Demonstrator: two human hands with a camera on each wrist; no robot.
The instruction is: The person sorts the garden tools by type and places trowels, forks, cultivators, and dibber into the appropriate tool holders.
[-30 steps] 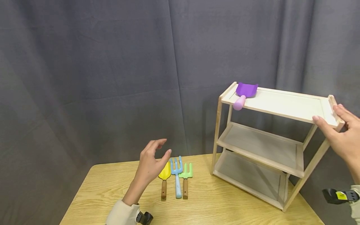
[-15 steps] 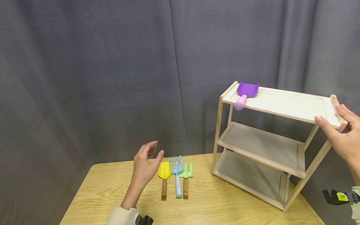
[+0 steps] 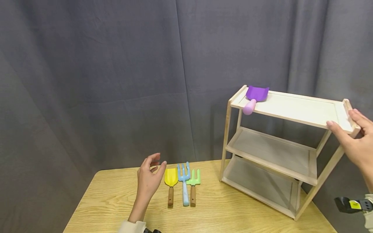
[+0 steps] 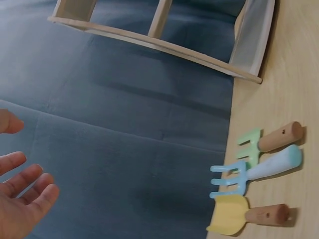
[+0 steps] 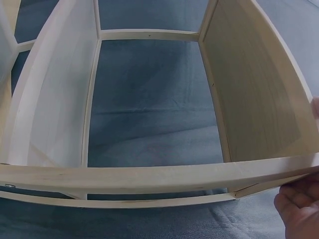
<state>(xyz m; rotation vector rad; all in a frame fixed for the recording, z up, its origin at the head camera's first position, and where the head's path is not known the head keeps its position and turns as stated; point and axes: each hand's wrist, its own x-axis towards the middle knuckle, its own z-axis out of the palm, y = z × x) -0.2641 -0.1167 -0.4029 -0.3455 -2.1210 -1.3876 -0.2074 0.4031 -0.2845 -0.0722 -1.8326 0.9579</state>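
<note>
My left hand (image 3: 148, 179) hovers over the table's left half, fingers loosely bent, holding nothing. Just right of it lie a yellow toy shovel (image 3: 171, 176) with a brown handle, a light-blue toy fork (image 3: 185, 189) and a green toy fork (image 3: 193, 182), side by side with handles toward me. My right hand (image 3: 359, 140) grips the right end of a three-tier wooden shelf rack (image 3: 300, 108), thumb at the top's front edge and fingers over the end rail. A purple toy shovel (image 3: 257, 94) rests at the top tier's left end, its pink handle jutting past the front edge.
The rack stands on the right of a wooden table (image 3: 105, 200), turned at an angle. A grey curtain (image 3: 116, 81) hangs behind the table. In the right wrist view the rack's side frame (image 5: 149, 178) crosses in front of its tiers.
My left hand has moved left and a little toward me, away from the tools, uncovering the yellow shovel. My right hand keeps its grip on the rack.
</note>
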